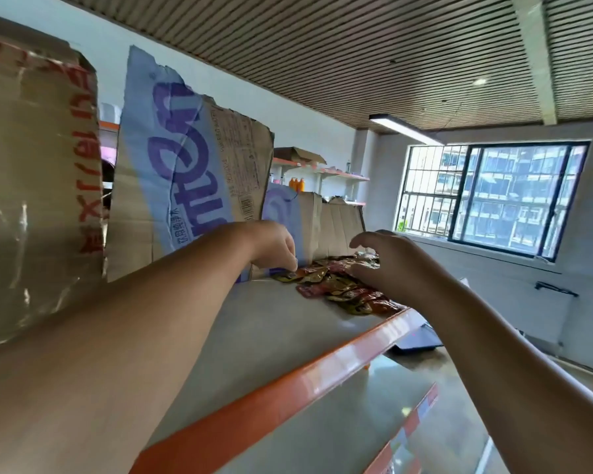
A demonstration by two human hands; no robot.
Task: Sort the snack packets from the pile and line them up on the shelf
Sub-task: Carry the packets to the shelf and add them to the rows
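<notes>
Head view: the shelf (pixel 261 336) runs from lower left up toward the middle, its orange front lip (pixel 322 364) slanting across the frame. There's lots of bare board between that lip and the cardboard sheets (pixel 185 172) standing along the back. The pile of snack packets (pixel 336 285) sits at the far end, centre-right of frame, spilling right up to the lip. Left hand (pixel 274 246) is at the pile's left edge, fingers curled down with the tips on a dark packet (pixel 286 276) — can't tell if it's actually pinching it. Right hand (pixel 387 260) is over the middle of the pile, fingers spread and bent, thumb lifted, fingertips (pixel 356 268) touching the packets — nothing gripped.
</notes>
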